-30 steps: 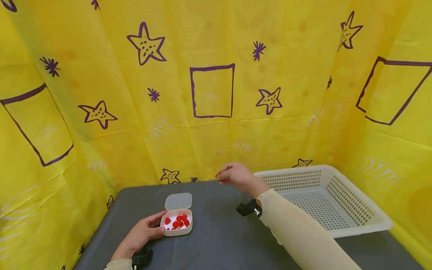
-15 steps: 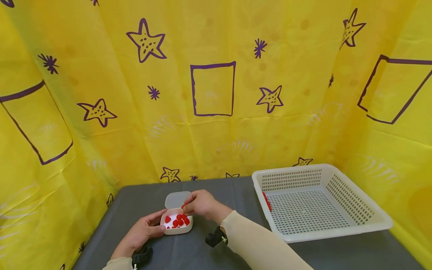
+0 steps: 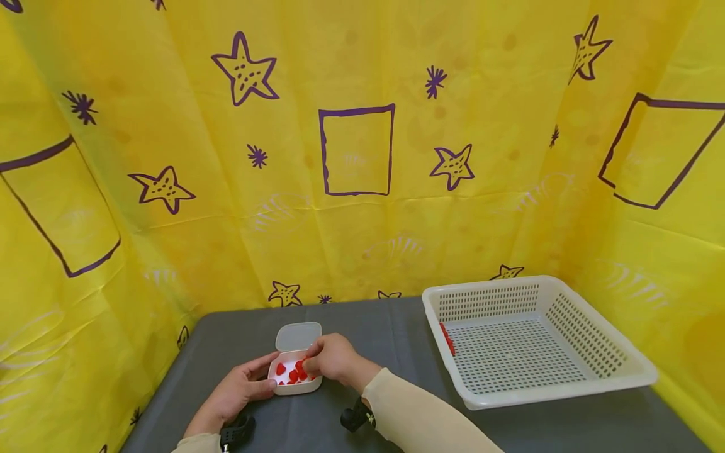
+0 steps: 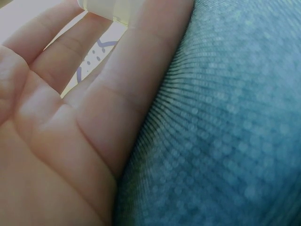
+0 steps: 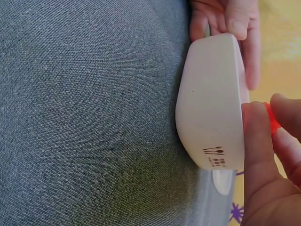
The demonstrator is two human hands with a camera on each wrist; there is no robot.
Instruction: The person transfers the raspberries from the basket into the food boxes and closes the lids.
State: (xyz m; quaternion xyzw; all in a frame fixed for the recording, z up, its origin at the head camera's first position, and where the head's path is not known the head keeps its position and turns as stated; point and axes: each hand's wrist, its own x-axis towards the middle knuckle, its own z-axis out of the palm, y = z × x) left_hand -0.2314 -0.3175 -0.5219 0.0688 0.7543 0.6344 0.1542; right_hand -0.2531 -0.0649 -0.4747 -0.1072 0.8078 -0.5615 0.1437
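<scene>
In the head view, a small cream lunch box (image 3: 297, 389) stands on the grey table with its translucent lid (image 3: 298, 336) folded back. Several small red pieces (image 3: 281, 369) lie on its white inside; their exact kind is too small to tell. My left hand (image 3: 240, 385) holds the box's left side, thumb at the front rim and fingers behind. At the right side, my right hand (image 3: 334, 358) reaches in over the rim. The right wrist view shows a red piece (image 5: 273, 120) pinched between its thumb and fingers, beside the box wall (image 5: 211, 94).
A white perforated plastic basket (image 3: 453, 384) stands on the right of the table. More red pieces (image 3: 447, 340) lie along its left inner wall. Yellow patterned cloth (image 3: 357, 251) hangs behind and on both sides of the grey-covered table (image 3: 385, 327).
My right hand has moved left from near the basket to the lunch box, carrying a red piece, then lowered into it. The left hand has stayed on the box.
</scene>
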